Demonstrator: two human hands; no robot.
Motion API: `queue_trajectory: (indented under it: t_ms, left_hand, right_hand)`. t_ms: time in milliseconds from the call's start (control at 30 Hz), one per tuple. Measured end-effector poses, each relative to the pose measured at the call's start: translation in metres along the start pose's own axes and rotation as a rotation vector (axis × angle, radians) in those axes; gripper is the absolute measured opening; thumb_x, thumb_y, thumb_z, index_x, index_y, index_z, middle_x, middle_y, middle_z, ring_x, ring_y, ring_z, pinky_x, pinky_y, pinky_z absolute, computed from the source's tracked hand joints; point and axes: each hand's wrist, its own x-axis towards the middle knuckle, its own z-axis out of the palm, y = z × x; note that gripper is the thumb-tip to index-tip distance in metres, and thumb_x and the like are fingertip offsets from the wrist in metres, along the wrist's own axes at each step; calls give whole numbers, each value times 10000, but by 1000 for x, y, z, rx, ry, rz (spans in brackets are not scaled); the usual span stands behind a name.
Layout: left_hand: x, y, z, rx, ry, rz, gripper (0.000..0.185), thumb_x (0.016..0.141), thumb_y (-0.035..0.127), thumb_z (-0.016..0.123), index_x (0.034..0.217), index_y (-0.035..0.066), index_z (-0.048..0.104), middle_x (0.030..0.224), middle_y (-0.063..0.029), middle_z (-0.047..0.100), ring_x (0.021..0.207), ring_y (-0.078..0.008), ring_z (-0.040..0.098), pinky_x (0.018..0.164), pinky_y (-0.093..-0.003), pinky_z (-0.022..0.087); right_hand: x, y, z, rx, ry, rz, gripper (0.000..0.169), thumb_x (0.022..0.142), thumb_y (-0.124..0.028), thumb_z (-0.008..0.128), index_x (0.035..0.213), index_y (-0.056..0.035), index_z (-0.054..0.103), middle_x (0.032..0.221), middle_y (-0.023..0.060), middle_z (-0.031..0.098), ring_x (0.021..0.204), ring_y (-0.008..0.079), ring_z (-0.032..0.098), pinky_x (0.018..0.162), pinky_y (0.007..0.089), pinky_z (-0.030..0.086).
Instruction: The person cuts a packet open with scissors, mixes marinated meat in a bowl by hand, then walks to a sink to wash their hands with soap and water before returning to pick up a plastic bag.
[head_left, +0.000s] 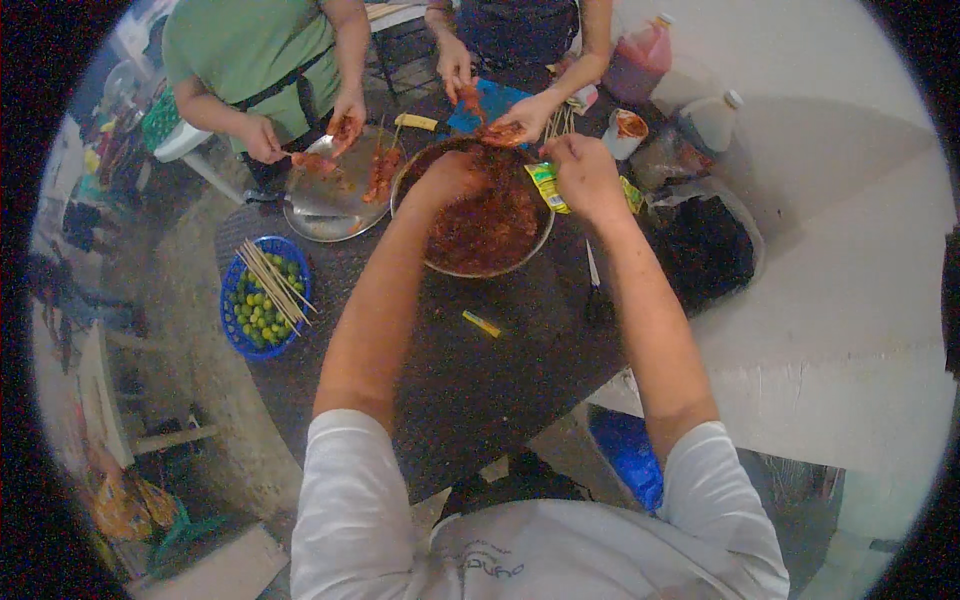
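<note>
A wide round basin (487, 271) holds dark red marinated meat (480, 229). My left hand (456, 176) reaches over its far left side, and the fingers are lost against the meat. At the basin's right rim is my right hand (581, 172), its fingers bent together near a bundle of bamboo skewers (559, 124). Something small and reddish shows at those fingertips, too blurred to name. Green and yellow sachets (547, 187) lie just below that hand. Left of the basin, skewered meat (382, 176) rests on a round metal tray (330, 225).
Across the table, one person's hands (262, 141) hold a meat skewer; another person's hands (517, 124) handle meat. A blue basket (231, 341) holds green citrus under loose skewers (274, 281). A knife (593, 262), yellow sachet (481, 324), yellow-handled knife (420, 122) and jugs (641, 64) are around.
</note>
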Motion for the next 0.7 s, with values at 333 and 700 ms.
queue_trajectory:
  t_ms: [333,700]
  left_hand:
    - [-46,73,16,434,-381,-219,287,721,220,565,927,33,637,963,-169,611,870,-300,601,775,-377,469]
    - [-24,-20,88,559,-532,-355,323,693,262,586,958,84,638,1000,-131,611,922,-270,590,805,-379,465]
  right_hand:
    - [-15,-10,-9,-124,-111,-17,247,840,-190,454,844,12,597,797,219,594,808,372,571,706,426,438]
    - [-34,40,53,-301,-271,14,147,786,-89,453,787,-26,586,767,212,591,719,377,581,662,461,465]
